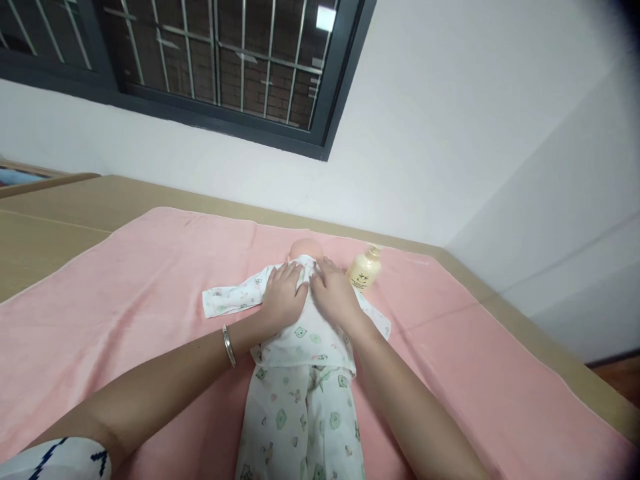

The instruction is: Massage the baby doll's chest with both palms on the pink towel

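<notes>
A baby doll (306, 249) lies on a pink blanket (165, 267), its head toward the wall. It wears a white printed top (305, 340) and matching trousers (280, 420). One sleeve (233, 299) stretches out to the left. My left hand (285, 297) lies flat on the left side of the doll's chest, fingers extended. On the right side of the chest rests my right hand (334, 293), also flat with its fingers stretched toward the neck. Both palms are hidden. Just right of my right hand stands a pale yellow bottle (365, 268).
The blanket covers a wooden surface (135, 193) that meets a white wall (225, 160). Above it is a dark-framed window (320, 137) with metal bars. Another wall (575, 233) rises at the right. A wooden edge (55, 180) shows at far left.
</notes>
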`<state>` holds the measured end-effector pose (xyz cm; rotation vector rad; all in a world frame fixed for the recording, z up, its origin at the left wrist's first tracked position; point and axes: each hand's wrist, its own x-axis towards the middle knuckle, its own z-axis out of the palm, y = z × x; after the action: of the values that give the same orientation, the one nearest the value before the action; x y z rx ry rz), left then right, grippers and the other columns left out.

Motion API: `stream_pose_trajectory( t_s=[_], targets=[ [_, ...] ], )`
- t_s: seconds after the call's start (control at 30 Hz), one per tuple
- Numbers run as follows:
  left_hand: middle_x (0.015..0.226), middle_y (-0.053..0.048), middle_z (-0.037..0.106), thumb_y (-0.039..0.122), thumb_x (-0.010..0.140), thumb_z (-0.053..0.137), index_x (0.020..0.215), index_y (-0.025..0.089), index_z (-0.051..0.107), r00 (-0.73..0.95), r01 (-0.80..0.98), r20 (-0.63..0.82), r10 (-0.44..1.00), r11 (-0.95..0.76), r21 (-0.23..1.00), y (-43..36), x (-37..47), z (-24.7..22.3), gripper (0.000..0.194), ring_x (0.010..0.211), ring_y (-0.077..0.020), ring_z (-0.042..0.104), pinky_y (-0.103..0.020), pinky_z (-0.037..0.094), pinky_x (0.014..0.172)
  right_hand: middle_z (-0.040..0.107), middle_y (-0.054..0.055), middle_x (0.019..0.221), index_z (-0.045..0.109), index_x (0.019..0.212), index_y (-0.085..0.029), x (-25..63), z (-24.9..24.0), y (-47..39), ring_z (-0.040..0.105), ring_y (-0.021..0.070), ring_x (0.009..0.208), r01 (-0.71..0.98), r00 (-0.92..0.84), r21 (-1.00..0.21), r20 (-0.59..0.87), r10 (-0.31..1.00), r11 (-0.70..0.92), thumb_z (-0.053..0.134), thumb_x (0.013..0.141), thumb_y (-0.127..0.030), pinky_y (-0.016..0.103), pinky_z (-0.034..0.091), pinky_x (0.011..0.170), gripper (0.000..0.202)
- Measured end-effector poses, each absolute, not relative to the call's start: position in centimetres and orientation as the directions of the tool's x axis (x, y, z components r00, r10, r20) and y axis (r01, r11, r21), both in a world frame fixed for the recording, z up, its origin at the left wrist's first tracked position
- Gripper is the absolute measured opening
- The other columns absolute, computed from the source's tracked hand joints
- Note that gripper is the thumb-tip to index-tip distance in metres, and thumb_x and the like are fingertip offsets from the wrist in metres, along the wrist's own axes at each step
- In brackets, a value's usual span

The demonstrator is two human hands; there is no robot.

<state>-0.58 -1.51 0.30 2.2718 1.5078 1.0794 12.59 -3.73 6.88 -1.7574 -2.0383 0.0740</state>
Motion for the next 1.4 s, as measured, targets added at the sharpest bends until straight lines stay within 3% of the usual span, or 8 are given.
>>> stream_pose_trajectory(
  t_s=[0.13, 0.3, 0.47, 0.67, 0.87, 1.07, 1.27, 1.4],
  targets=[
    [0.153, -0.013, 0.041, 0.032, 0.098, 0.030, 0.143, 0.016, 0.041, 0.075, 0.673, 0.508, 0.858, -0.419, 0.609, -1.7, -0.5, -0.3, 0.049, 0.145, -0.0261, 0.031, -0.053, 0.019, 0.120, 0.033, 0.013, 0.157, 0.046, 0.142, -0.012, 11.9, 6.8, -4.2, 0.024, 0.0231, 0.147, 0.905, -0.085, -0.345, 0.426, 0.901, 0.249, 0.033, 0.094, -0.023, 0.043, 0.021, 0.119, 0.052],
    [0.152, -0.012, 0.042, 0.032, 0.099, 0.026, 0.144, 0.017, 0.038, 0.051, 0.645, 0.526, 0.849, -0.431, 0.631, -1.9, -0.5, -0.5, 0.049, 0.144, -0.0251, 0.032, -0.053, 0.018, 0.120, 0.040, 0.014, 0.152, 0.052, 0.137, -0.014, 11.5, 6.0, -3.9, 0.030, 0.0262, 0.145, 0.910, -0.192, -0.308, 0.279, 0.941, 0.277, 0.035, 0.095, -0.025, 0.049, 0.022, 0.117, 0.047],
    [0.153, -0.012, 0.040, 0.033, 0.100, 0.027, 0.144, 0.017, 0.038, 0.065, 0.646, 0.514, 0.855, -0.429, 0.631, -1.8, -0.5, -0.6, 0.049, 0.145, -0.0257, 0.030, -0.053, 0.017, 0.121, 0.034, 0.014, 0.156, 0.046, 0.142, -0.011, 11.9, 6.5, -4.0, 0.026, 0.0232, 0.146, 0.901, -0.085, -0.357, 0.411, 0.908, 0.246, 0.035, 0.095, -0.025, 0.041, 0.022, 0.119, 0.050],
    [0.151, -0.013, 0.042, 0.032, 0.099, 0.028, 0.142, 0.016, 0.040, 0.054, 0.648, 0.520, 0.852, -0.426, 0.631, -1.9, -0.5, -0.6, 0.048, 0.144, -0.0259, 0.032, -0.053, 0.018, 0.120, 0.041, 0.015, 0.151, 0.053, 0.136, -0.014, 11.4, 5.8, -3.9, 0.028, 0.0314, 0.145, 0.930, -0.160, -0.287, 0.248, 0.955, 0.231, 0.034, 0.096, -0.025, 0.053, 0.023, 0.116, 0.045],
    [0.151, -0.014, 0.042, 0.033, 0.100, 0.028, 0.142, 0.015, 0.041, 0.067, 0.659, 0.516, 0.854, -0.426, 0.620, -2.0, -0.5, -0.5, 0.048, 0.144, -0.0260, 0.032, -0.053, 0.016, 0.121, 0.029, 0.013, 0.158, 0.045, 0.143, -0.013, 11.4, 6.6, -4.4, 0.017, 0.0255, 0.149, 0.919, -0.132, -0.305, 0.361, 0.923, 0.251, 0.032, 0.096, -0.023, 0.048, 0.017, 0.120, 0.049],
    [0.150, -0.015, 0.043, 0.032, 0.098, 0.033, 0.138, 0.013, 0.047, 0.078, 0.669, 0.496, 0.865, -0.414, 0.617, -1.9, -0.4, -0.2, 0.047, 0.143, -0.0291, 0.033, -0.056, 0.015, 0.120, 0.027, 0.007, 0.160, 0.038, 0.148, -0.025, 11.9, 5.6, -3.7, 0.017, 0.0376, 0.147, 0.940, -0.076, -0.325, 0.099, 0.992, 0.104, 0.029, 0.099, -0.038, 0.074, 0.012, 0.109, 0.051],
    [0.145, -0.014, 0.051, 0.024, 0.094, 0.035, 0.133, 0.014, 0.054, 0.135, 0.672, 0.433, 0.891, -0.403, 0.621, -1.7, -0.5, 0.1, 0.045, 0.140, -0.0295, 0.037, -0.056, 0.015, 0.119, 0.018, 0.011, 0.162, 0.031, 0.151, -0.022, 12.4, 6.4, -4.1, 0.016, 0.0373, 0.148, 0.945, -0.127, -0.303, 0.020, 0.992, 0.127, 0.026, 0.101, -0.041, 0.069, 0.017, 0.111, 0.055],
    [0.145, -0.017, 0.049, 0.023, 0.088, 0.043, 0.129, 0.012, 0.058, 0.137, 0.579, 0.374, 0.917, -0.380, 0.722, -2.0, -0.1, 1.2, 0.045, 0.141, -0.0324, 0.035, -0.055, 0.021, 0.118, 0.035, 0.013, 0.155, 0.039, 0.148, -0.018, 13.4, 9.0, -5.7, 0.033, 0.0302, 0.142, 0.887, -0.334, -0.346, -0.025, 0.942, 0.305, 0.037, 0.098, -0.030, 0.049, 0.030, 0.113, 0.051]
  ],
)
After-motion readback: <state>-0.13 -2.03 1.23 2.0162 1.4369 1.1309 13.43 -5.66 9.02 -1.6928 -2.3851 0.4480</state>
